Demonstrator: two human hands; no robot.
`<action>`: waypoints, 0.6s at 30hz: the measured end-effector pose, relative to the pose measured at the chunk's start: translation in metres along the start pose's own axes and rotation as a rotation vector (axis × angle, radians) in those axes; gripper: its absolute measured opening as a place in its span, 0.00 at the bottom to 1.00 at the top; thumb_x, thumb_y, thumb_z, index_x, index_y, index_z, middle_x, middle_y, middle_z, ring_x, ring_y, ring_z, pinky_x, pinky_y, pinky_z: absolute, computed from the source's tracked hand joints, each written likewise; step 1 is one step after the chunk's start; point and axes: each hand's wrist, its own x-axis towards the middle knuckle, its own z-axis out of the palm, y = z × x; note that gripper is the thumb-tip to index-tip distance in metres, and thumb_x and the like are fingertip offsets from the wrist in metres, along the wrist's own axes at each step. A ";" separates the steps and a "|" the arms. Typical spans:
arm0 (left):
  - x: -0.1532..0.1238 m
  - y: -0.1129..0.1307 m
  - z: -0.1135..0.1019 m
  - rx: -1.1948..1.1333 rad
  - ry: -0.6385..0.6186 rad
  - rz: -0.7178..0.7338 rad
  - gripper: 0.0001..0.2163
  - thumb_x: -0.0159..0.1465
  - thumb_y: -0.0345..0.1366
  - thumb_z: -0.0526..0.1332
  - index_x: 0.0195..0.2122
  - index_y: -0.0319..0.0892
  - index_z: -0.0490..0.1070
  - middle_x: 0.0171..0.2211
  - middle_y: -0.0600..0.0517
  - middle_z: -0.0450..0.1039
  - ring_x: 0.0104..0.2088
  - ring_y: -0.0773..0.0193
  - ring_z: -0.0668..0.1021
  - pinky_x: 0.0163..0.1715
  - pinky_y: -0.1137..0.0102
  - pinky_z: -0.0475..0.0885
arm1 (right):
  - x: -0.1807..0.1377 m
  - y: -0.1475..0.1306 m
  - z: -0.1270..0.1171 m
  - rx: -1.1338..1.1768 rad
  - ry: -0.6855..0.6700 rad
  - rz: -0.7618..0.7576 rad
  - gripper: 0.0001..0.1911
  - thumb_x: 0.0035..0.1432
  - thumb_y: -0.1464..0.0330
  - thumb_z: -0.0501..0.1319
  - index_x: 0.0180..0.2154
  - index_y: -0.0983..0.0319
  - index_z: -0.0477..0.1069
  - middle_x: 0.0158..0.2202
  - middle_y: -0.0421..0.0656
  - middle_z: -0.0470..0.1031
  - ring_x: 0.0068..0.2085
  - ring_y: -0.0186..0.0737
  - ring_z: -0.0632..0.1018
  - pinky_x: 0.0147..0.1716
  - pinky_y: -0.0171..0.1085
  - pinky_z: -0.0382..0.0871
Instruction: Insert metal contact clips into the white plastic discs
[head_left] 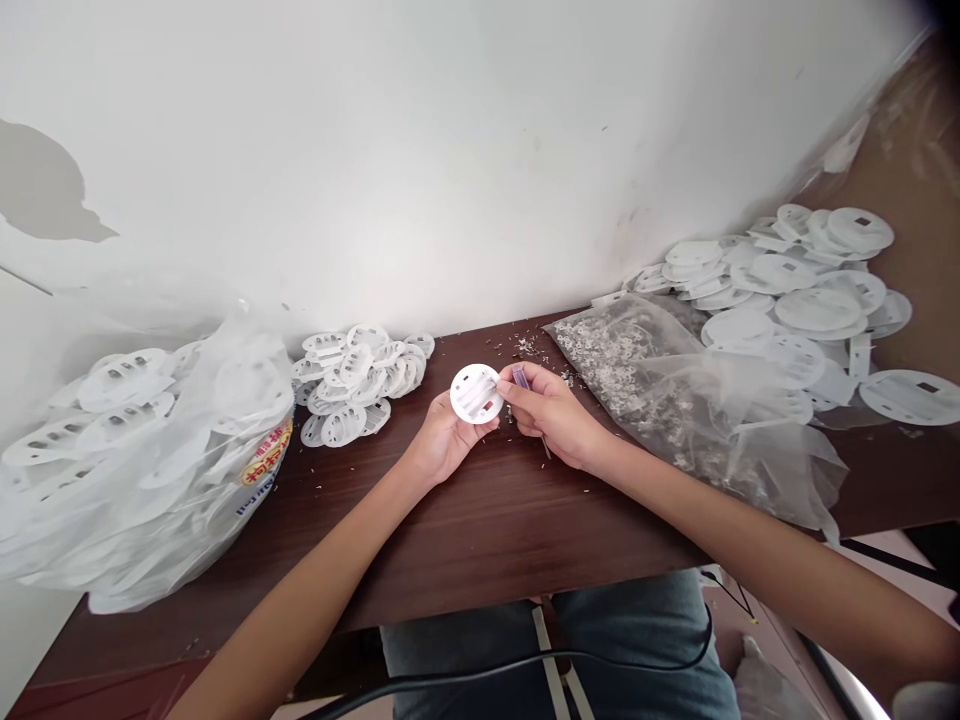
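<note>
Pinched at its rim, a white slotted disc [474,384] is clamped between the thumb and fingers of the left hand [439,445], roughly over the middle of the dark wood-grain table [457,545]. Closed in, the right hand [553,415] has its thumb and index finger at the disc's right edge while its curled fingers also hold a small tool with a translucent purple handle [520,376]; a thin shaft pokes out below the palm.

Beyond the left hand, against the white wall [420,170], lies a pile of similar discs [360,370]. Farther left, a clear plastic bag [142,585] with a printed label bulges with more of them. Tiny loose pieces [529,346] are scattered beyond the right hand, next to a clear bag of small transparent parts [622,360]. Behind and to the right of that bag, a larger heap of white discs [817,308] spreads out.
</note>
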 end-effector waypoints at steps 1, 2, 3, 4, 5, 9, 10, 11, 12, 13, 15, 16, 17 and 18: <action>0.000 0.000 0.000 0.000 0.002 -0.001 0.15 0.56 0.34 0.78 0.43 0.39 0.81 0.37 0.49 0.83 0.35 0.64 0.82 0.34 0.72 0.81 | 0.000 0.000 0.000 0.016 0.006 0.000 0.20 0.57 0.54 0.74 0.38 0.59 0.70 0.25 0.30 0.59 0.21 0.26 0.52 0.20 0.32 0.45; 0.001 0.000 0.000 0.006 0.001 0.000 0.15 0.55 0.34 0.78 0.43 0.39 0.81 0.36 0.50 0.83 0.33 0.65 0.82 0.33 0.72 0.81 | 0.000 0.000 0.000 0.025 0.009 0.002 0.20 0.56 0.54 0.75 0.38 0.59 0.70 0.25 0.30 0.59 0.21 0.25 0.52 0.20 0.32 0.45; 0.001 0.000 0.001 0.018 -0.006 0.004 0.15 0.56 0.35 0.78 0.42 0.38 0.81 0.35 0.50 0.82 0.31 0.66 0.82 0.32 0.72 0.81 | 0.000 0.000 0.000 0.031 0.008 0.009 0.20 0.56 0.55 0.75 0.38 0.59 0.71 0.24 0.30 0.59 0.21 0.25 0.52 0.20 0.32 0.45; 0.000 0.000 0.001 0.035 -0.015 0.013 0.15 0.56 0.35 0.78 0.42 0.38 0.80 0.33 0.51 0.81 0.29 0.66 0.81 0.30 0.72 0.80 | 0.000 0.000 0.001 0.037 0.002 0.020 0.20 0.56 0.55 0.75 0.37 0.59 0.71 0.24 0.30 0.59 0.21 0.25 0.52 0.19 0.32 0.45; 0.000 -0.001 0.002 0.055 -0.023 0.025 0.15 0.56 0.36 0.78 0.42 0.38 0.80 0.32 0.51 0.80 0.28 0.67 0.80 0.29 0.72 0.80 | -0.001 0.000 0.001 0.044 -0.005 0.033 0.20 0.56 0.55 0.75 0.37 0.59 0.71 0.24 0.30 0.60 0.21 0.25 0.53 0.19 0.32 0.45; -0.002 -0.003 0.005 0.111 -0.018 0.077 0.16 0.55 0.35 0.78 0.41 0.39 0.78 0.29 0.53 0.78 0.25 0.67 0.79 0.27 0.71 0.77 | -0.002 -0.001 0.004 0.078 -0.046 0.078 0.19 0.57 0.56 0.75 0.36 0.60 0.71 0.23 0.30 0.61 0.21 0.25 0.52 0.19 0.32 0.43; -0.003 -0.003 0.006 0.120 -0.011 0.082 0.16 0.54 0.35 0.78 0.40 0.39 0.77 0.29 0.53 0.78 0.25 0.67 0.78 0.26 0.71 0.77 | -0.003 -0.002 0.005 0.083 -0.053 0.081 0.18 0.57 0.56 0.74 0.35 0.61 0.71 0.22 0.31 0.62 0.21 0.25 0.52 0.19 0.33 0.43; -0.003 -0.003 0.007 0.129 -0.005 0.087 0.16 0.54 0.35 0.78 0.40 0.39 0.76 0.28 0.54 0.77 0.24 0.67 0.78 0.26 0.71 0.76 | -0.003 -0.002 0.005 0.085 -0.059 0.082 0.18 0.57 0.56 0.74 0.35 0.61 0.72 0.22 0.31 0.62 0.21 0.25 0.52 0.19 0.33 0.43; -0.003 -0.003 0.007 0.138 -0.003 0.090 0.17 0.54 0.36 0.78 0.41 0.40 0.75 0.28 0.54 0.77 0.24 0.67 0.77 0.25 0.71 0.75 | -0.003 -0.002 0.004 0.084 -0.063 0.081 0.18 0.57 0.56 0.74 0.36 0.61 0.72 0.23 0.31 0.62 0.21 0.25 0.52 0.19 0.33 0.43; -0.003 -0.003 0.006 0.151 -0.005 0.093 0.17 0.55 0.37 0.77 0.42 0.40 0.75 0.29 0.54 0.77 0.23 0.68 0.77 0.24 0.71 0.75 | -0.003 -0.002 0.004 0.082 -0.066 0.081 0.18 0.57 0.56 0.74 0.36 0.61 0.73 0.23 0.31 0.63 0.21 0.26 0.52 0.19 0.33 0.42; -0.003 -0.004 0.004 0.184 -0.017 0.097 0.18 0.57 0.38 0.76 0.45 0.41 0.74 0.30 0.54 0.76 0.23 0.68 0.76 0.22 0.72 0.72 | -0.003 -0.001 0.003 0.078 -0.073 0.091 0.17 0.57 0.56 0.74 0.37 0.61 0.74 0.23 0.30 0.61 0.21 0.26 0.51 0.19 0.34 0.42; -0.003 -0.004 0.002 0.200 -0.022 0.102 0.18 0.58 0.38 0.75 0.46 0.41 0.74 0.31 0.54 0.76 0.22 0.68 0.75 0.21 0.72 0.71 | -0.003 -0.001 0.002 0.078 -0.077 0.101 0.18 0.57 0.56 0.75 0.37 0.61 0.74 0.22 0.30 0.60 0.21 0.26 0.51 0.19 0.34 0.41; -0.003 -0.005 0.001 0.216 -0.027 0.109 0.17 0.59 0.38 0.75 0.46 0.42 0.74 0.31 0.54 0.76 0.22 0.69 0.75 0.20 0.73 0.69 | -0.003 -0.002 0.002 0.081 -0.080 0.111 0.18 0.56 0.57 0.75 0.37 0.61 0.73 0.22 0.29 0.58 0.21 0.26 0.50 0.19 0.34 0.41; -0.003 -0.006 -0.001 0.230 -0.031 0.119 0.17 0.59 0.38 0.74 0.46 0.42 0.73 0.31 0.54 0.76 0.22 0.69 0.74 0.19 0.73 0.68 | -0.003 -0.002 0.002 0.085 -0.082 0.119 0.18 0.55 0.57 0.76 0.37 0.61 0.73 0.22 0.29 0.57 0.21 0.26 0.50 0.19 0.34 0.41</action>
